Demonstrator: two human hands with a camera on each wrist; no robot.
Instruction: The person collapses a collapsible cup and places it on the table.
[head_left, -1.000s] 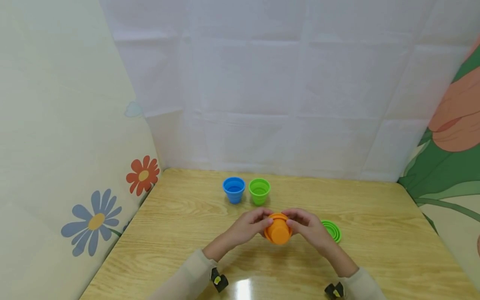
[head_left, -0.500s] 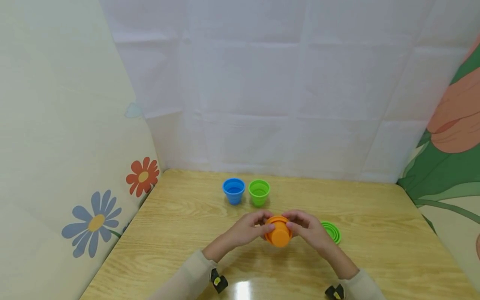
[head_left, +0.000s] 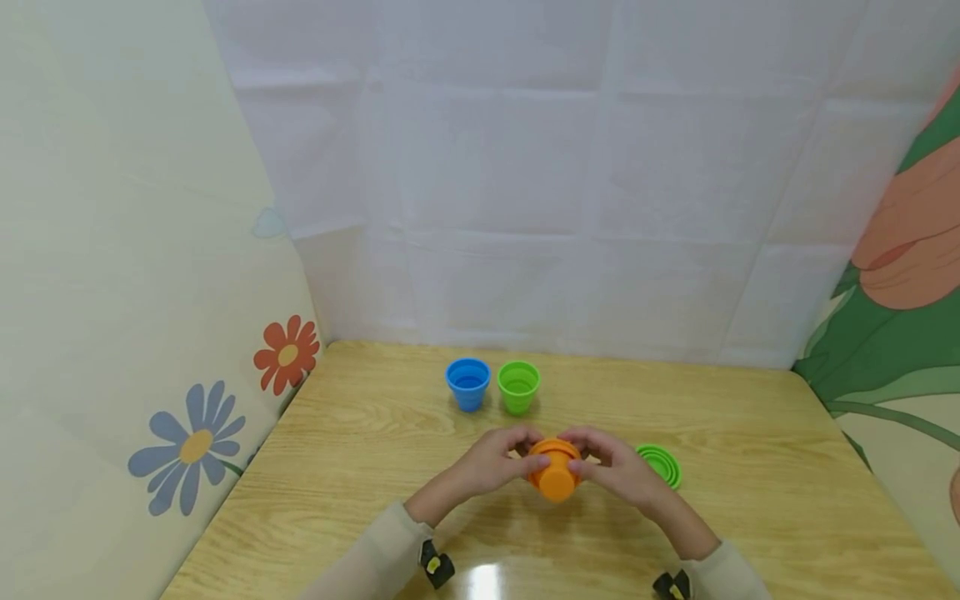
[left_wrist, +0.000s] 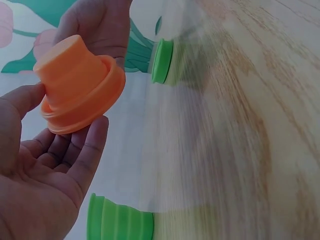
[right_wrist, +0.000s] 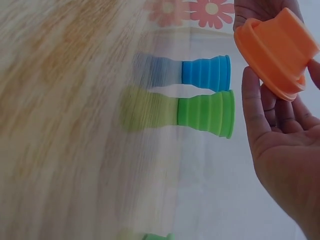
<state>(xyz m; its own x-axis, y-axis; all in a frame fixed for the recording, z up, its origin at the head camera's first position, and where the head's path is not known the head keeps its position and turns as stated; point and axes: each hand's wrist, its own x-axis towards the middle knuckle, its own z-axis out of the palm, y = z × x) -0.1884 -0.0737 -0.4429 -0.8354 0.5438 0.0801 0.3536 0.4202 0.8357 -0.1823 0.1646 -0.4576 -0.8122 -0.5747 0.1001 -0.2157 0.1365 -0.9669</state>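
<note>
An orange collapsible cup (head_left: 556, 479) is held up off the table between both hands, its narrow base tipped toward the head camera. Part of its wall is pushed out while the rim end stays folded, as the orange rings (left_wrist: 82, 92) show in the left wrist view. My left hand (head_left: 491, 460) pinches it from the left, thumb on the wall and fingers behind the rim. From the right, my right hand (head_left: 618, 467) grips it the same way, with the fingers (right_wrist: 254, 95) under the rim in the right wrist view.
A blue collapsible cup (head_left: 468, 385) and a green collapsible cup (head_left: 518, 387) stand extended, side by side, at the back of the wooden table (head_left: 360, 442). Beyond the right hand lies a flattened green collapsible cup (head_left: 660, 465). White cloth (head_left: 487, 167) hangs behind the table.
The orange cup has tipped and its base now reaches further out and lower in the head view. Both hands have shifted slightly toward the person, still holding it.
</note>
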